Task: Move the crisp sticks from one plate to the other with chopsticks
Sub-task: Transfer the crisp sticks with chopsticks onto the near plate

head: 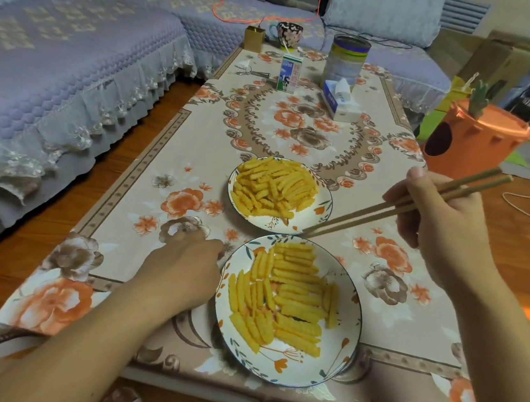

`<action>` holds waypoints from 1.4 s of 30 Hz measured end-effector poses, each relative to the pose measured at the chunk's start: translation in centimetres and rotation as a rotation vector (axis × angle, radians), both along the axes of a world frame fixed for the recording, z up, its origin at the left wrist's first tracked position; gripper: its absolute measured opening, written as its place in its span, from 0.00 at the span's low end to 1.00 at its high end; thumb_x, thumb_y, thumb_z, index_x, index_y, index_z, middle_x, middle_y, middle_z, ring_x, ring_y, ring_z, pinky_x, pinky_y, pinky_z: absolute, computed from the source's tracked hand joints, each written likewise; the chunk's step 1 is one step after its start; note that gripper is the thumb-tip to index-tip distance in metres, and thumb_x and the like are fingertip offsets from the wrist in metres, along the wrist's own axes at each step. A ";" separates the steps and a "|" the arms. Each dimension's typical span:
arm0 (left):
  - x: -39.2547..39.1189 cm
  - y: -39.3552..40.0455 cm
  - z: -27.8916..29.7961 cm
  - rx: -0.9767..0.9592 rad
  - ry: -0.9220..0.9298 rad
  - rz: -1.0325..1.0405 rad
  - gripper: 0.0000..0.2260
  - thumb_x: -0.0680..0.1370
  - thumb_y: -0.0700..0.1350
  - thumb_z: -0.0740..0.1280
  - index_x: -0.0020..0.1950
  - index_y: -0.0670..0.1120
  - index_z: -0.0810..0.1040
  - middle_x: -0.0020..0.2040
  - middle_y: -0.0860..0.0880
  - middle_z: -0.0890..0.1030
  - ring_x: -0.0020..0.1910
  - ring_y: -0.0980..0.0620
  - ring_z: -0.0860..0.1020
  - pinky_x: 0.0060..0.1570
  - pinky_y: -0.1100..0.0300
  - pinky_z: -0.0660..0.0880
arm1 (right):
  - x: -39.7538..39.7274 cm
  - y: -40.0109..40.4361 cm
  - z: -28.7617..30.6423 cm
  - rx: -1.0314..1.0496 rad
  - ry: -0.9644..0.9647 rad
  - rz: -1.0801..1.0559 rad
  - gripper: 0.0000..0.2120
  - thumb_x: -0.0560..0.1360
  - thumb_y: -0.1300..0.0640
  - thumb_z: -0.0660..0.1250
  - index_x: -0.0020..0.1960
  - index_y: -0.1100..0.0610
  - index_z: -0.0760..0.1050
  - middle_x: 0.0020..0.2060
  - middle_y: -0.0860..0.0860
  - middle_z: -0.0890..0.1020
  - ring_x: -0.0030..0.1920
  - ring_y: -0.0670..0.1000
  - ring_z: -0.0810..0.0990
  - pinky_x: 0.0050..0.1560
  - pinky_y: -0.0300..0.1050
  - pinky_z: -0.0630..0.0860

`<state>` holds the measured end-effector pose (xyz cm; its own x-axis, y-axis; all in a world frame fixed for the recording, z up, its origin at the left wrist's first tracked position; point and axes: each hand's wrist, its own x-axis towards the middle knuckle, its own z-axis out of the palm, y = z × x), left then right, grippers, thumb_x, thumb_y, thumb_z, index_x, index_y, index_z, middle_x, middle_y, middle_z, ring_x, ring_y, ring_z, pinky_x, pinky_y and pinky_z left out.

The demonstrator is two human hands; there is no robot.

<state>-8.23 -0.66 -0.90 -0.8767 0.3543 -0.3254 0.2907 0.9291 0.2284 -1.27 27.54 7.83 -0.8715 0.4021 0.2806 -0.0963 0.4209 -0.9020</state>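
- Holding the chopsticks (400,202) in the right hand (438,215), the person had the fingers curled round the upper half of the pair; the two tips lay close together, with nothing between them, above the gap between the two plates.
- Crisp sticks (275,185) lay in a loose heap on the far plate (321,204), which sat near the middle of the table (145,186). More crisp sticks were set in rough rows on the near plate (345,337), close to the table's near edge. The two plates stood just apart, rim nearly to rim.
- The chopstick tips were near the right-hand rim of the far plate and just clear of the top rim of the near plate; they touched no stick. The fingers themselves were well apart from both piles, out over the table's right edge.
- The left hand (181,270) rested on the cloth just beside the left rim of the near plate, fingers relaxed, holding nothing; whether it touched the rim could not be told.
- Assessment: which plate was the source could not be settled from this view; the heaped far plate seemed the likelier.
- Recommendation: open the tips only slightly wider than one stick, take a single outlying stick at its middle across its length, and use light pressure, since the ridged sticks looked brittle. Steady the receiving plate with the left hand.
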 end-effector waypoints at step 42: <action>-0.1 0.2 -0.5 -0.044 0.035 -0.012 0.16 0.83 0.46 0.54 0.69 0.52 0.73 0.68 0.46 0.70 0.69 0.41 0.66 0.57 0.47 0.73 | 1.2 -1.1 0.6 0.043 -0.072 0.047 0.27 0.86 0.46 0.54 0.39 0.62 0.79 0.24 0.54 0.75 0.23 0.51 0.72 0.25 0.41 0.69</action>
<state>-8.37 -0.47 -1.44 -0.8838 0.3508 -0.3095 0.3089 0.9345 0.1771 -0.04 26.45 8.39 -0.9077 0.3494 0.2323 -0.0519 0.4558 -0.8886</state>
